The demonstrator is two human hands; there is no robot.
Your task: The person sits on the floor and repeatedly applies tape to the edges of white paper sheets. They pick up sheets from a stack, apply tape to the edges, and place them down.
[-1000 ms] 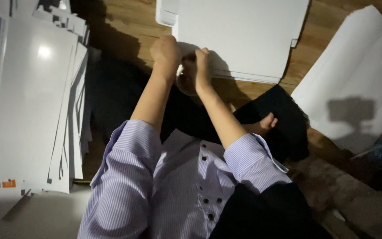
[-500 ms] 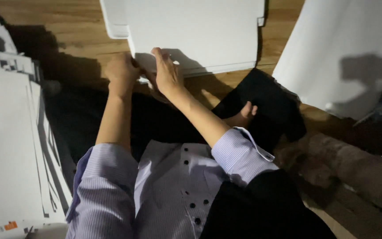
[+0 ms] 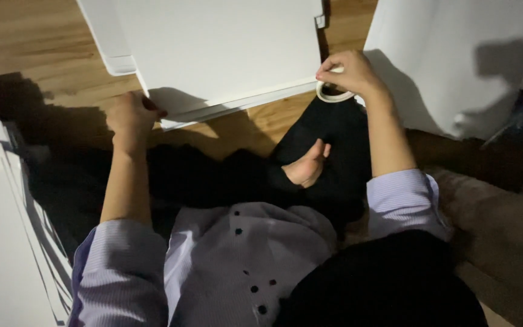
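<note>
Gripping the white board [image 3: 225, 54], left hand [image 3: 129, 118] closed; right hand [image 3: 349, 72] pinches tape roll [image 3: 333, 94].

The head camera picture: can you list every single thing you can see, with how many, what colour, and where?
flat white cardboard box: one, white, on the floor at top centre, near edge lifted a little
small white ring of tape: one, white, at the box's right near corner
large white sheet: one, white, top right, with a shadow on it
stack of white flat panels: many, white, along the left edge
wooden floor: brown planks, under everything
striped shirt: one, pale purple with dark buttons, bottom centre
bare foot: one, centre, against dark trousers
left hand: grips the box's near left edge
right hand: holds the ring of tape
</note>
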